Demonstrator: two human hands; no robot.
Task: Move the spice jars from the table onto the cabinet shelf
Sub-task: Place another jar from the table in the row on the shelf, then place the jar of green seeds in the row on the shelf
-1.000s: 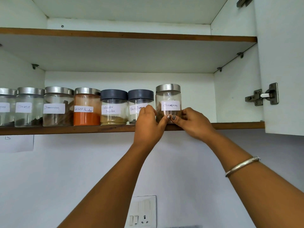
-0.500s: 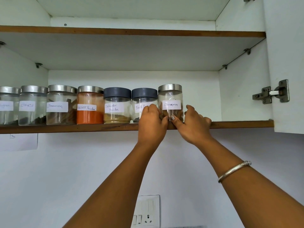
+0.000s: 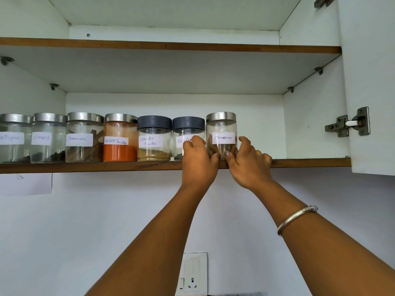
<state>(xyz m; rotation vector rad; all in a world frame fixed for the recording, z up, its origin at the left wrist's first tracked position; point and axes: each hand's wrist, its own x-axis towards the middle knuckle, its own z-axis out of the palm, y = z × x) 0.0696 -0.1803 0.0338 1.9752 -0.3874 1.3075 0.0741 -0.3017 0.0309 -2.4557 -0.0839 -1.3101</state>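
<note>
A row of several labelled spice jars stands on the wooden-edged cabinet shelf. At the right end is a steel-lidded jar marked Cinnamon holding brown sticks. My left hand and my right hand wrap its lower half from either side, thumbs on its front. To its left come the dark-lidded Black Pepper jar, partly hidden by my left hand, the Coriander Powder jar, the orange Red Chilli Powder jar, another Cinnamon jar and a Cloves jar.
The shelf to the right of the held jar is bare up to the cabinet's side wall. An open white door with a metal hinge hangs at the right. An upper shelf runs overhead. A wall socket sits below.
The Cinnamon jar has been pushed a little further back onto the shelf, and both hands stay closed around its base. The view has shifted slightly.
</note>
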